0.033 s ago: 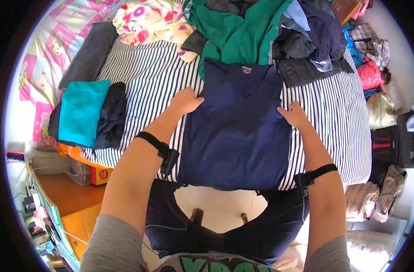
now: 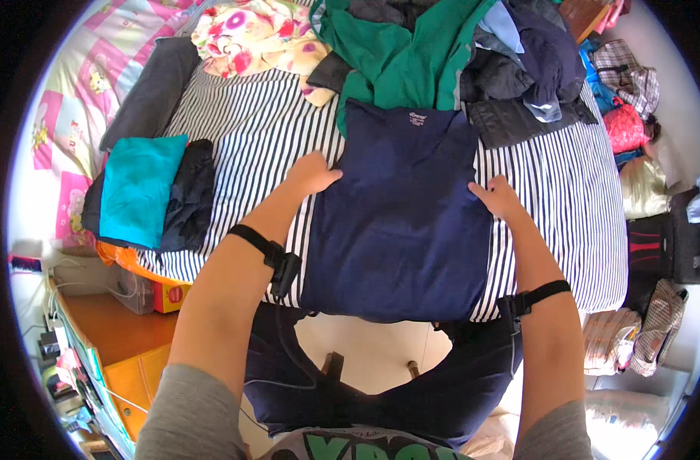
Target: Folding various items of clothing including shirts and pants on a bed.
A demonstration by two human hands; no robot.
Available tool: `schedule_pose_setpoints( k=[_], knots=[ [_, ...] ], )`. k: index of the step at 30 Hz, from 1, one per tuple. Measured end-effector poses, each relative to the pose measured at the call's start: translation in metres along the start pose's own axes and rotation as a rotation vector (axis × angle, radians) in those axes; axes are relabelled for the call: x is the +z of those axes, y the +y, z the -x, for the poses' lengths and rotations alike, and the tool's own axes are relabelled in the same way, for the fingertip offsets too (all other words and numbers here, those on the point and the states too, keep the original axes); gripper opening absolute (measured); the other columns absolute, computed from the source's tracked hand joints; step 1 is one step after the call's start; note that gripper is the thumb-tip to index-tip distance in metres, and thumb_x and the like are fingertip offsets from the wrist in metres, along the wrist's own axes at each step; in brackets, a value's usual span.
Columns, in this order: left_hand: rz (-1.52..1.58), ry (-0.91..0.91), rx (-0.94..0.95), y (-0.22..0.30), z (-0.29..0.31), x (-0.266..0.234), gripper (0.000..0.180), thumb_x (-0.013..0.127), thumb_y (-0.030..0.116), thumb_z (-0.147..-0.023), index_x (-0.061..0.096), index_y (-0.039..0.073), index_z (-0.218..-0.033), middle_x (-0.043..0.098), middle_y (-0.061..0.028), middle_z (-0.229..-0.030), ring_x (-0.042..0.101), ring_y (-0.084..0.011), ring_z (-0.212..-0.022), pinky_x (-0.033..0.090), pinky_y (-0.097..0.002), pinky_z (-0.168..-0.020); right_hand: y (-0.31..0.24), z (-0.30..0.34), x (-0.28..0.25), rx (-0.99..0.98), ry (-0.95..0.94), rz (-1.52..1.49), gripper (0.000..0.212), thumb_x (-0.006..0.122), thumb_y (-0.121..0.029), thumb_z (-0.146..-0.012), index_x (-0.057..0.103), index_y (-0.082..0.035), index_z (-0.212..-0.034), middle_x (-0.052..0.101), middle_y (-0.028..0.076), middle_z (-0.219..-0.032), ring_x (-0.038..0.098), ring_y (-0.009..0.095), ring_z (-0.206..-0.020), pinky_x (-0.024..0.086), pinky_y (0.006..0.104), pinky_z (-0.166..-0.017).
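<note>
A navy blue T-shirt (image 2: 400,222) lies flat before me, its sides folded in to a long rectangle and its neckline at the far end. At its left edge my left hand (image 2: 313,173) is closed, thumb against the cloth, pinching the side. My right hand (image 2: 499,196) is on the opposite edge, fingers curled and thumb on the fabric, also gripping the side. Under the shirt spreads a black-and-white striped bedsheet (image 2: 250,138). The fingertips of both hands are partly hidden.
Beyond the shirt lie a green garment (image 2: 411,61), a floral cloth (image 2: 250,34) and a heap of dark clothes (image 2: 534,69). Folded teal cloth (image 2: 139,192) rests on black clothes at left. A wooden cabinet (image 2: 128,330) stands lower left; bags (image 2: 634,337) line the right.
My left hand has shifted very slightly down and left along the shirt's edge. The right hand and the shirt look the same.
</note>
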State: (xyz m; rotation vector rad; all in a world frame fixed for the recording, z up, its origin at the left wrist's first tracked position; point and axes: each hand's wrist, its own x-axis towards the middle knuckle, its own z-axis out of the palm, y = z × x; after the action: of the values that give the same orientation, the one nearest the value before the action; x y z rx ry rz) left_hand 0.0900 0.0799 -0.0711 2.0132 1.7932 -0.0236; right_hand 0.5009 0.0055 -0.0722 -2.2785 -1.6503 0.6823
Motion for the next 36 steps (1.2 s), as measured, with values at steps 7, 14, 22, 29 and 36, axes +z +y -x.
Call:
schedule_pose_setpoints(
  k=[7, 14, 22, 29, 36],
  knots=[
    [0.492, -0.105, -0.070, -0.042, 0.014, 0.008, 0.031, 0.077, 0.025, -0.073, 0.066, -0.003, -0.083, 0.065, -0.0181, -0.078, 0.064, -0.0309, -0.074, 0.050, -0.0394, -0.069, 0.026, 0.015, -0.012, 0.039, -0.207, 0.022, 0.049, 0.076, -0.045, -0.072, 0.064, 0.002, -0.079, 0.063, 0.018, -0.086, 0.063, 0.030, -0.083, 0.049, 0.0386, -0.075],
    [0.278, 0.225, 0.078, -0.028, 0.008, 0.012, 0.027, 0.073, 0.023, -0.076, 0.062, 0.001, -0.086, 0.065, -0.0171, -0.082, 0.064, -0.0344, -0.081, 0.050, -0.0411, -0.073, 0.027, -0.006, -0.001, -0.149, 0.047, 0.004, 0.031, 0.077, -0.027, -0.073, 0.058, -0.003, -0.074, 0.058, 0.010, -0.068, 0.058, 0.021, -0.064, 0.045, 0.0346, -0.061],
    [0.726, 0.309, 0.014, 0.009, -0.064, -0.008, 0.034, 0.071, 0.024, -0.077, 0.065, -0.002, -0.099, 0.068, -0.0186, -0.094, 0.066, -0.0316, -0.090, 0.052, -0.0373, -0.079, -0.038, -0.048, -0.005, 0.100, -0.075, -0.898, 0.037, 0.069, -0.020, -0.084, 0.054, 0.002, -0.110, 0.060, 0.004, -0.085, 0.056, 0.012, -0.072, 0.046, 0.0254, -0.065],
    [0.721, 0.332, -0.122, 0.053, -0.081, -0.008, 0.056, 0.073, 0.018, -0.074, 0.056, -0.006, -0.121, 0.061, -0.0237, -0.118, 0.061, -0.0321, -0.108, 0.048, -0.0360, -0.093, -0.022, -0.094, 0.007, 0.194, -0.136, -0.900, 0.033, 0.074, -0.029, -0.081, 0.062, -0.002, -0.096, 0.057, 0.002, -0.077, 0.050, 0.011, -0.067, 0.035, 0.0260, -0.056],
    [0.141, 0.578, 0.277, 0.061, -0.067, -0.023, 0.030, 0.074, 0.015, -0.075, 0.069, 0.014, -0.104, 0.055, -0.0166, -0.103, 0.058, -0.0348, -0.100, 0.051, -0.0420, -0.084, -0.028, -0.104, 0.009, 0.189, -0.226, -0.845, 0.040, 0.078, -0.030, -0.075, 0.062, -0.003, -0.100, 0.061, 0.006, -0.084, 0.055, 0.014, -0.073, 0.040, 0.0284, -0.060]
  ],
)
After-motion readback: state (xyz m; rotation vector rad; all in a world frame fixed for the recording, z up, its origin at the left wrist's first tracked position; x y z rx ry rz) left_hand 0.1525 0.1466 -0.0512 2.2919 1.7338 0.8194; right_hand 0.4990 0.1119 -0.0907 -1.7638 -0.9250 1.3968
